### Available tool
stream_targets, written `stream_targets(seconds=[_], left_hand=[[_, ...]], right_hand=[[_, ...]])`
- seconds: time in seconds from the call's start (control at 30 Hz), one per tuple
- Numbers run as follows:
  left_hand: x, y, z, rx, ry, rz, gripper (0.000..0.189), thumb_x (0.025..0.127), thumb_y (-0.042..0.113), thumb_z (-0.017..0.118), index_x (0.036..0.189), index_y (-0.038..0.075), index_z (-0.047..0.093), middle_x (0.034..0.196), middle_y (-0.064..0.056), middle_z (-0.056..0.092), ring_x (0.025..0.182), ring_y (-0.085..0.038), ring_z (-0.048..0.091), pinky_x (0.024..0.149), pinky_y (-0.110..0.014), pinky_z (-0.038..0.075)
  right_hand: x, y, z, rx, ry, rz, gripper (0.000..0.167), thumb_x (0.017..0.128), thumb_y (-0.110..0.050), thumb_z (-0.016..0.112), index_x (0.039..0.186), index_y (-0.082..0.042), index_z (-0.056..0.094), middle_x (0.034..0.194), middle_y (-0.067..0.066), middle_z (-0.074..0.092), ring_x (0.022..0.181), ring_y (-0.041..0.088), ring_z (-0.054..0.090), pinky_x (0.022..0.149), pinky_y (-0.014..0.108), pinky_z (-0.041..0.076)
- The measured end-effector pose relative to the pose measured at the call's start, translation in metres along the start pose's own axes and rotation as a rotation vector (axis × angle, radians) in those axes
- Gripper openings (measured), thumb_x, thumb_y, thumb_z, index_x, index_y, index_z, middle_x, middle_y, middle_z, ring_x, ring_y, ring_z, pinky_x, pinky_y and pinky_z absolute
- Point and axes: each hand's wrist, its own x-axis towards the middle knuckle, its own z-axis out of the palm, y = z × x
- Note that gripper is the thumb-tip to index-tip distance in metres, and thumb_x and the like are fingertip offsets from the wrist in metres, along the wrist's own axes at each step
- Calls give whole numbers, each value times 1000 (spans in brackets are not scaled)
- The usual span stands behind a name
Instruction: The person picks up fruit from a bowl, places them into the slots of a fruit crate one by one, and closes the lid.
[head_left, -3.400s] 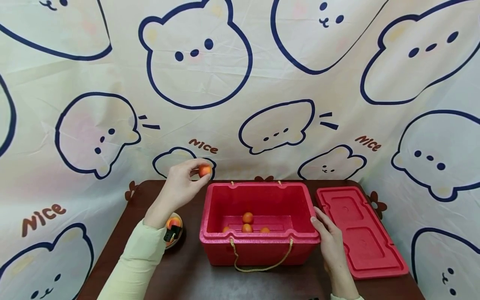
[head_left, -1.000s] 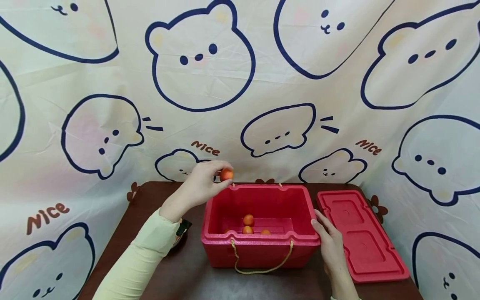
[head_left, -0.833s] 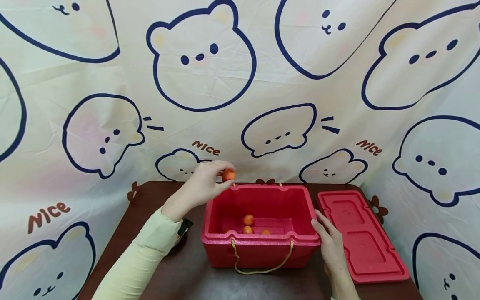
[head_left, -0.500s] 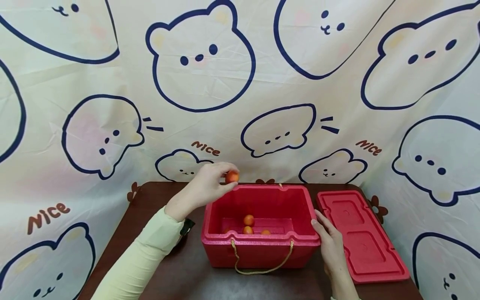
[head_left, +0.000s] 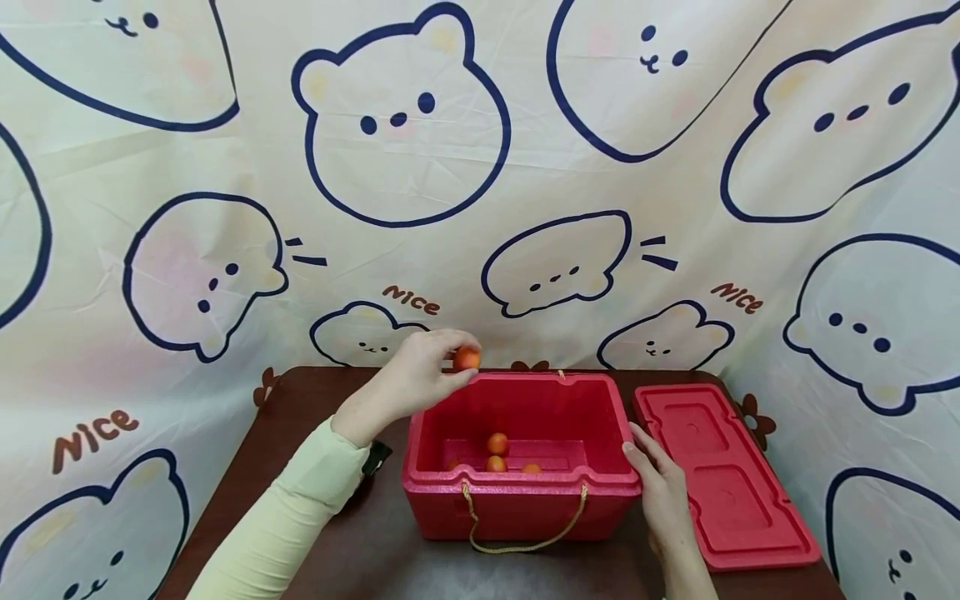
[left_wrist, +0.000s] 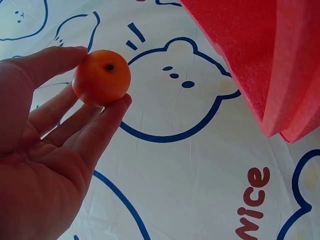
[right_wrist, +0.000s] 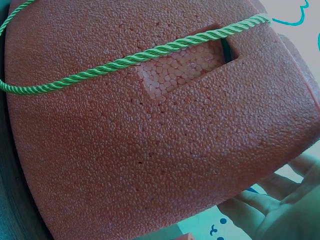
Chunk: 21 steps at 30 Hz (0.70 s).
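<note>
My left hand [head_left: 420, 367] pinches a small round orange-red fruit [head_left: 466, 358] above the back left corner of the red foam box [head_left: 517, 508]. In the left wrist view, thumb and fingertips hold this smooth fruit [left_wrist: 102, 77], a dark spot on its upper side. Several similar fruits [head_left: 498, 443] lie on the box floor, some partly hidden by its front wall. My right hand [head_left: 663, 483] rests against the box's right side, fingers fairly straight at the rim. In the right wrist view, its fingertips [right_wrist: 242, 212] meet the edge of the box wall [right_wrist: 125, 150].
A rope handle [head_left: 525, 548] hangs at the box's front. The red lid [head_left: 727, 475] lies flat on the dark table [head_left: 360, 558] to the right. Left of the box, a dark object [head_left: 377, 457] shows partly from behind the left sleeve [head_left: 300, 500]. A printed cloth [head_left: 450, 275] hangs behind.
My left hand has carried the fruit rightward, from left of the box to above its back left corner. The bowl of fruit on the left is now hidden. My right hand stays put.
</note>
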Motion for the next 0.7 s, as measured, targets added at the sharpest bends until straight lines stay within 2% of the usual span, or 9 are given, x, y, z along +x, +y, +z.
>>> stream_targets(seconds=[0.47,0.7], left_hand=[[2,6,4,22,-30,-10,24,88,13,79,111,12,72,105,-2,69,89,-16,62,79,-27,59],[4,10,8,34,-55,1,24,88,14,79,112,12,71,104,-2,69,89,-16,61,80,-29,59]], right_hand=[[-1,0,1,-7,14,3,61,100,-48,57,154,-22,44,154,9,45,128,24,49,83,14,50],[-1,1,0,-1,13,-12,59,101,-45,57,153,-21,45,154,10,45,128,27,50,83,15,51]])
